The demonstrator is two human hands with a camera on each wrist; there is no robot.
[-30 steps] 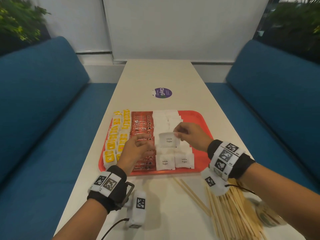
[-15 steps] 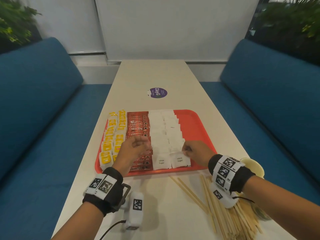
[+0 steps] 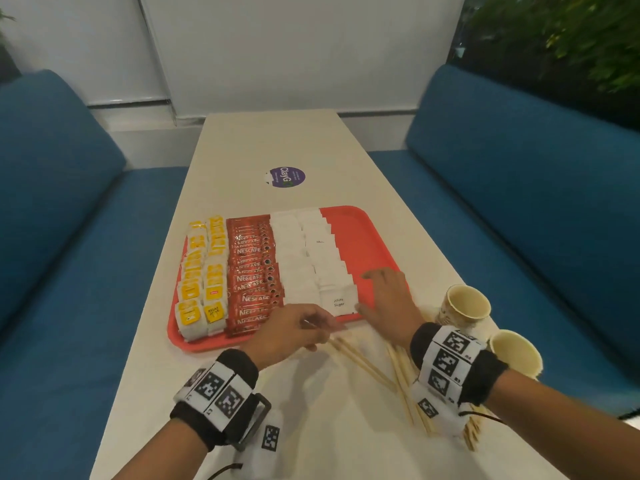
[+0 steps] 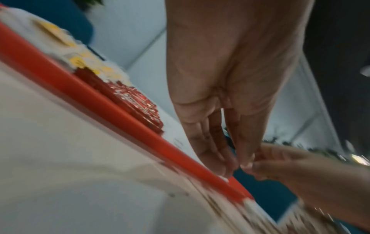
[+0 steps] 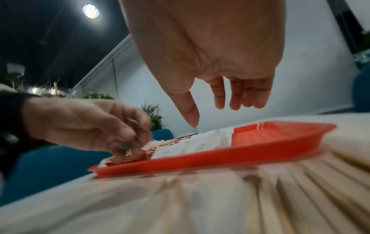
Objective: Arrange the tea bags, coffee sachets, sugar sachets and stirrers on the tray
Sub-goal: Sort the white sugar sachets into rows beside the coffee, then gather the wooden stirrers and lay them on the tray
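Tray [image 3: 367, 237], red, sits across the near half of the table [image 3: 277, 140] w/ tea bags [image 3: 202, 271] along its left edge, coffee sachets [image 3: 254, 271] next, sugar sachets [image 3: 311, 258] mid-tray; the strip by the right edge is bare. Stirrers [image 3: 401, 372] lie loose on the table just off the tray's near edge, so the stirrer step seems next. Left hand [image 3: 291, 336] hangs at the near rim, fingers bunched; whether it pinches anything can't be told. Right hand [image 3: 389, 303] hovers over the near right corner, fingers relaxed, holding nothing; it likely needs to gather stirrers and lay them in the bare strip.
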